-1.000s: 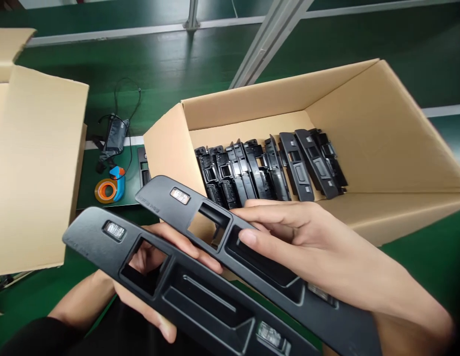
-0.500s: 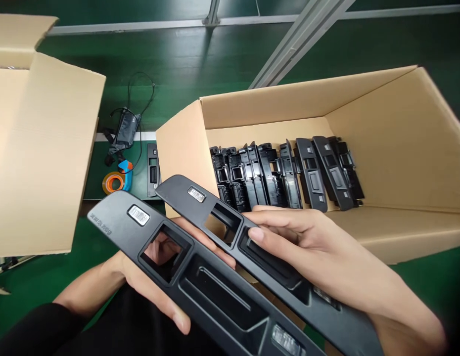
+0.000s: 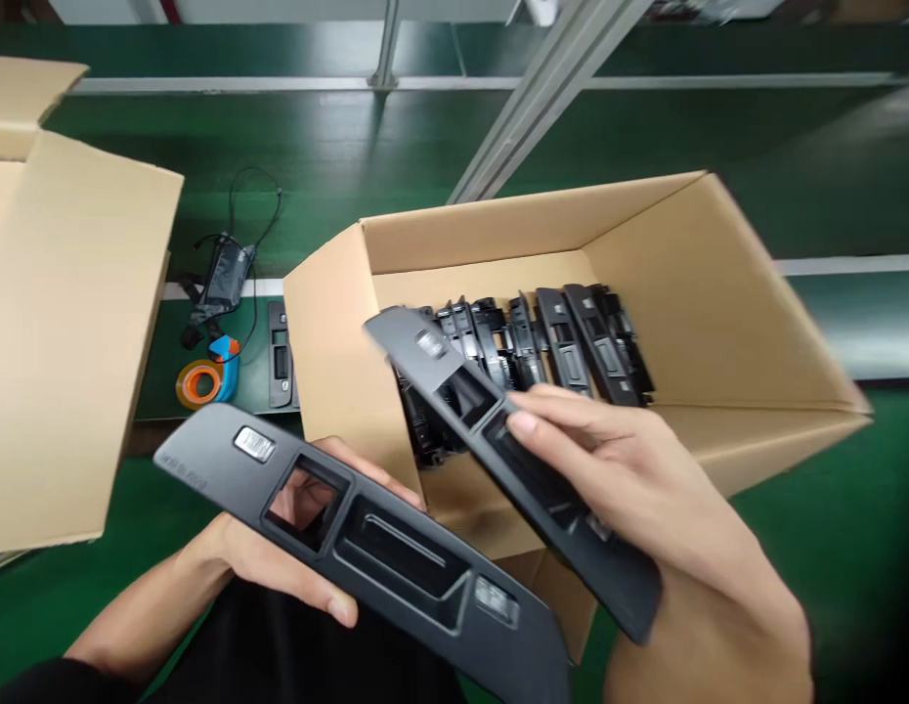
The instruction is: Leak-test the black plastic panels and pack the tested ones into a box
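The left hand (image 3: pixel 268 559) grips a long, matte black plastic panel (image 3: pixel 396 557), thumb along its near edge; the right hand (image 3: pixel 630 469) holds a second panel (image 3: pixel 484 450) of like shape, with a squarish window, a sunken tray and small glossy inserts (image 3: pixel 430 342). Beyond both hands, a smooth brown cardboard box (image 3: pixel 329 332) contains a row of black parts (image 3: pixel 564 342). Lettering (image 3: pixel 185 471) on the left hand's panel is too blurred to read

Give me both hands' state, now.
Left hand: closed, holding a black panel between the thumb and fingers.
Right hand: closed, holding a second black panel with the thumb on its front.
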Demonstrator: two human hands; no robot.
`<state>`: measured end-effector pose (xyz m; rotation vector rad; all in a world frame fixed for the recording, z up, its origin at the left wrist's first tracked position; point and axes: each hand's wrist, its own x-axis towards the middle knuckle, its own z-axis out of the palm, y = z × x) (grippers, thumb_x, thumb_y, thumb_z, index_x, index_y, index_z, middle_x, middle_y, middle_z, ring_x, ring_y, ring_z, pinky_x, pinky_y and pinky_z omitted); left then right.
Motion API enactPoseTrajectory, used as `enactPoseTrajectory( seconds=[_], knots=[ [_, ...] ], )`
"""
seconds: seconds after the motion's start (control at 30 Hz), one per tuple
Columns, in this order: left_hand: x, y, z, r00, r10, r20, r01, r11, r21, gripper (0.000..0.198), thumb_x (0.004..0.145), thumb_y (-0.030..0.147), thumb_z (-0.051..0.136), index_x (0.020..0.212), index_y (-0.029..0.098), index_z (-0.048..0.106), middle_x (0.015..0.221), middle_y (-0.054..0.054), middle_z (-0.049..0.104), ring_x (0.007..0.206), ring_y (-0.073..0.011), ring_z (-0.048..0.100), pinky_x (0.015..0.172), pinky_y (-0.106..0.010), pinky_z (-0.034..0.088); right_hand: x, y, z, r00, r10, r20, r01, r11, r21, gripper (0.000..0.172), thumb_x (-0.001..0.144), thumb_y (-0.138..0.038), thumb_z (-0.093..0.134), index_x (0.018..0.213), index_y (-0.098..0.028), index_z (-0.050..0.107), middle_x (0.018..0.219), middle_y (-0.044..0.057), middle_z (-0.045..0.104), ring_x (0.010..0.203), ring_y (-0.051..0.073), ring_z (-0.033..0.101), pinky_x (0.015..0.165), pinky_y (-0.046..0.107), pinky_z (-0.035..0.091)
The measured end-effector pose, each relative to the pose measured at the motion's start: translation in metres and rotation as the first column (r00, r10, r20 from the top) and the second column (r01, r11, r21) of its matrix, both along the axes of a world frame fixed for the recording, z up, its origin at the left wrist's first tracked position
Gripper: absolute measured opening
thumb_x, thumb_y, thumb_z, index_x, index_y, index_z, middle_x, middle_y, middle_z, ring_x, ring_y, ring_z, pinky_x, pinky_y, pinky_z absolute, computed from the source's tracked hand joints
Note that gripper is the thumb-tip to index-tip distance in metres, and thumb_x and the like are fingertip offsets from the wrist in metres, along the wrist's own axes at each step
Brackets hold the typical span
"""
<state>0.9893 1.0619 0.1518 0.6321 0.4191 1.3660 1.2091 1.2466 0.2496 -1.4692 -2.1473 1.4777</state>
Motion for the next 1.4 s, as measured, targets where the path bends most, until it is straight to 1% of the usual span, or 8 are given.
enactPoseTrajectory(
  seconds=[0.1, 0.2, 0.37, 0.6, 0.8, 1.07, 1.23, 1.4],
  knots=[
    [0.003, -0.001, -0.009, 1.0, -0.016, -0.001, 0.016, 0.999, -0.044, 0.075, 0.071, 0.022, 0.101, 0.137, 0.027, 0.067, 0.141, -0.014, 0.076, 0.131, -0.0354, 0.073, 0.111, -0.051, 0.06, 0.035, 0.03, -0.018, 0.929, -0.367, -0.042, 0.363, 0.884, 0.295, 0.037, 0.092, -0.059, 0.075, 0.106, -0.027, 0.085, 0.107, 0.006, 0.08, 0.1, 0.03, 0.075, 0.092, 0.045, 0.063],
    [0.007, -0.001, -0.018, 0.998, -0.012, -0.061, 0.008, 0.998, -0.063, 0.072, 0.073, 0.024, 0.099, 0.138, 0.027, 0.067, 0.142, -0.015, 0.075, 0.132, -0.0361, 0.072, 0.112, -0.052, 0.059, 0.065, 0.067, -0.045, 0.833, -0.551, -0.046, 0.517, 0.746, 0.42, 0.049, 0.093, -0.054, 0.072, 0.123, -0.017, 0.081, 0.123, 0.014, 0.08, 0.112, 0.034, 0.074, 0.106, 0.052, 0.057],
    [0.016, 0.003, -0.026, 0.984, -0.011, -0.176, -0.003, 0.996, -0.084, 0.07, 0.075, 0.031, 0.098, 0.138, 0.026, 0.067, 0.142, -0.016, 0.074, 0.131, -0.0367, 0.072, 0.112, -0.051, 0.059, 0.072, 0.107, -0.093, 0.841, -0.417, 0.344, 0.261, 0.871, 0.417, 0.049, 0.105, -0.041, 0.053, 0.137, -0.011, 0.076, 0.138, 0.016, 0.076, 0.126, 0.032, 0.073, 0.109, 0.042, 0.056],
    [0.032, 0.007, -0.036, 0.959, -0.104, -0.264, 0.081, 0.992, -0.099, 0.07, 0.08, 0.035, 0.095, 0.143, 0.031, 0.065, 0.147, -0.013, 0.07, 0.142, -0.039, 0.064, 0.119, -0.054, 0.054, 0.068, 0.13, -0.125, 0.748, -0.29, 0.597, 0.142, 0.949, 0.283, 0.022, 0.102, -0.032, 0.068, 0.111, -0.02, 0.084, 0.122, 0.011, 0.082, 0.124, 0.028, 0.075, 0.11, 0.038, 0.055],
    [0.042, 0.01, -0.045, 0.95, -0.158, -0.271, 0.12, 0.981, -0.151, 0.07, 0.081, 0.037, 0.094, 0.144, 0.032, 0.064, 0.15, -0.013, 0.068, 0.146, -0.0397, 0.061, 0.122, -0.056, 0.051, 0.072, 0.138, -0.131, 0.669, -0.247, 0.701, 0.091, 0.963, 0.253, 0.029, 0.1, -0.042, 0.073, 0.118, -0.02, 0.08, 0.125, 0.014, 0.08, 0.122, 0.027, 0.075, 0.106, 0.039, 0.056],
    [0.041, 0.007, -0.03, 0.945, -0.105, -0.308, 0.021, 0.964, -0.265, 0.071, 0.075, 0.045, 0.097, 0.138, 0.028, 0.069, 0.147, -0.014, 0.072, 0.143, -0.0402, 0.064, 0.122, -0.057, 0.05, 0.12, 0.187, -0.109, 0.533, -0.306, 0.789, 0.09, 0.948, 0.307, 0.039, 0.104, -0.039, 0.066, 0.134, -0.016, 0.074, 0.138, 0.021, 0.073, 0.128, 0.032, 0.071, 0.108, 0.043, 0.054],
    [0.037, 0.004, -0.032, 0.939, -0.069, -0.336, -0.027, 0.961, -0.273, 0.069, 0.075, 0.046, 0.097, 0.136, 0.025, 0.07, 0.143, -0.015, 0.073, 0.141, -0.0414, 0.064, 0.122, -0.059, 0.05, 0.142, 0.21, -0.122, 0.462, -0.266, 0.846, 0.118, 0.964, 0.238, 0.044, 0.101, -0.042, 0.075, 0.136, -0.016, 0.069, 0.135, 0.014, 0.073, 0.119, 0.028, 0.072, 0.105, 0.05, 0.059],
    [0.037, 0.011, -0.035, 0.952, -0.028, -0.303, -0.032, 0.981, -0.189, 0.071, 0.077, 0.043, 0.097, 0.138, 0.026, 0.066, 0.147, -0.015, 0.07, 0.141, -0.0387, 0.064, 0.119, -0.053, 0.052, 0.134, 0.199, -0.115, 0.443, -0.287, 0.849, 0.07, 0.956, 0.286, 0.045, 0.097, -0.029, 0.078, 0.137, -0.008, 0.071, 0.125, 0.029, 0.073, 0.107, 0.032, 0.079, 0.089, 0.039, 0.061]
  ],
)
